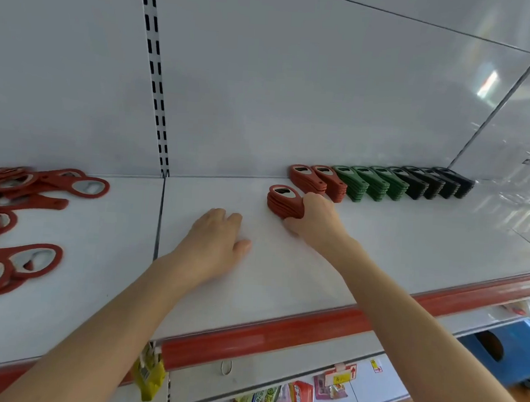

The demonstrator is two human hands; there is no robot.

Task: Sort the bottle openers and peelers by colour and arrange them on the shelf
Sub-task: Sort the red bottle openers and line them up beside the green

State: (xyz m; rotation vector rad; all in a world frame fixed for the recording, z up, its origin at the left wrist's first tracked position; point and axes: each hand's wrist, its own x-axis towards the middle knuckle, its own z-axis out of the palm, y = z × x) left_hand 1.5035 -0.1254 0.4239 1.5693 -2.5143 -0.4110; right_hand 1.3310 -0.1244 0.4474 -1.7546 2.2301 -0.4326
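White shelf (411, 248) under both hands. Far left, a loose heap of red bottle openers (16, 202). Along the back wall, a close row: red stacks (318, 179), green stacks (368, 183), black stacks (434, 183). Left hand (214, 241) palm-down on the shelf, fingers relaxed, holding nothing. Right hand (315, 220) nearby, fingers (307, 200) clamped round a separate red stack (284, 202) before the row's left end. Dark top label, unreadable.

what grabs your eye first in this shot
A neat row of stacked flat plastic openers lines the back of the white shelf: red stacks, green stacks, then black stacks rightward. Just in front of its left end the right hand grips a separate red stack, the left hand resting on the shelf beside it. A loose heap of red openers sprawls at far left.
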